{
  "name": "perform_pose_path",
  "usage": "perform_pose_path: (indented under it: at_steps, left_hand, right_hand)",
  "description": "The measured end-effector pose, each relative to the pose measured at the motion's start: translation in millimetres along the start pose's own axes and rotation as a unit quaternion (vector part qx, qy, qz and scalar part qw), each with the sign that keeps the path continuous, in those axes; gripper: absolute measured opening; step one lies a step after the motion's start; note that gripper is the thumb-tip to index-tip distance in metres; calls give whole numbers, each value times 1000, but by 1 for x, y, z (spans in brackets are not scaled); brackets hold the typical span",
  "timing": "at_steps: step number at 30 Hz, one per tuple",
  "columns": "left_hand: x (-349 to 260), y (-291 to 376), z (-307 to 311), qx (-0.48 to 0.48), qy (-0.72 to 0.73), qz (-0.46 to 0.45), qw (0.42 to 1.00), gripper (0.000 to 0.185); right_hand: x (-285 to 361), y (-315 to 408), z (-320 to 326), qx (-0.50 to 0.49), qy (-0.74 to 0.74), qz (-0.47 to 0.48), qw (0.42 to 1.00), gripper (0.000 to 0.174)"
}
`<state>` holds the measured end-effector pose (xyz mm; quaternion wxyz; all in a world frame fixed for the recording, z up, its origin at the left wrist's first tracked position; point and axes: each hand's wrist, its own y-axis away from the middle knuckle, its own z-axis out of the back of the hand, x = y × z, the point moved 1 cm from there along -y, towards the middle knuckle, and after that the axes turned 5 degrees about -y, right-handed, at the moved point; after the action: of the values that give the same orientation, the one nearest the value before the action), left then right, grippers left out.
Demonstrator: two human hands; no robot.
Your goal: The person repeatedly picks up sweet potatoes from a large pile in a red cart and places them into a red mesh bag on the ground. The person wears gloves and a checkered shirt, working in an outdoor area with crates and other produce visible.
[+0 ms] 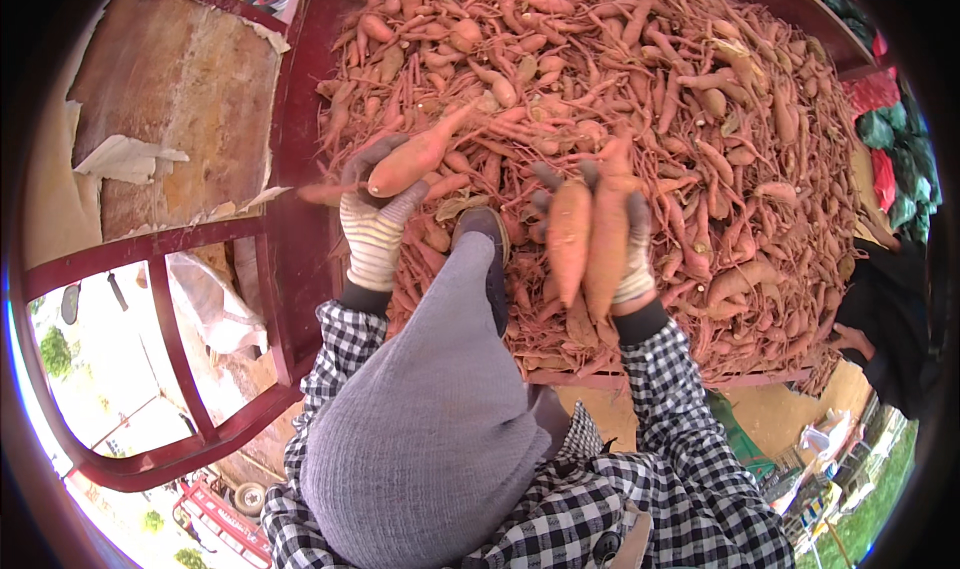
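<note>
A large heap of sweet potatoes with thin roots fills the bed before me. My left hand, in a striped knit glove with grey fingers, holds an orange-pink sweet potato that tapers towards the upper right. A thinner root sticks out to the left of that glove. In my right hand, gloved alike, two long sweet potatoes lie side by side, a shorter one on the left and a longer one against the palm. My shoe rests on the heap between the hands.
A dark red metal frame edges the heap at left, beside a worn wooden board. Green and red bags lie at far right. Below them is another person in dark clothing, a hand near the heap. A red vehicle stands lower left.
</note>
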<state>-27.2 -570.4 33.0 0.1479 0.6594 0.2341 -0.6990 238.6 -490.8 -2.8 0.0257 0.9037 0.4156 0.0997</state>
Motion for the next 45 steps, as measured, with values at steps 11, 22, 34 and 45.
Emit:
perform_pose_path:
  at_steps: [11,22,34,45]
  left_hand:
    - [13,9,-31,296,75,120,945,48]
    - [1,-9,-161,286,-140,97,943,37]
    - [-87,128,-359,452,113,337,818,57]
    - [-214,187,-304,728,-172,-18,663,35]
  right_hand:
    - [1,-18,-10,-49,58,-67,995,64]
    - [60,52,-25,-108,80,-33,990,53]
    - [168,340,-23,-200,245,132,940,45]
    - [-101,797,-126,-483,266,354,756,60]
